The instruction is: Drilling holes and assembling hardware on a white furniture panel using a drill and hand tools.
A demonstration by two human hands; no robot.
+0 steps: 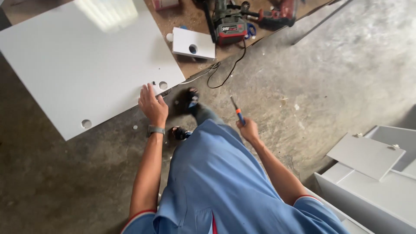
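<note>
While the left hand [152,105] rests open-fingered on the near corner of the large flat white laminated board [82,65], the right hand [248,129], well apart rightward, is clenched round a blue-and-orange-handled screwdriver [237,111], tip pointing away.

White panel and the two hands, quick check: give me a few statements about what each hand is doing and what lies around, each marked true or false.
1. The left hand rests on the edge of the large white panel. True.
2. The right hand is empty. False: it holds a screwdriver with a blue and orange handle.
3. The panel has round holes near its edge. True.
4. The power tool lies on the white panel. False: it sits on the brown board beyond it.
</note>
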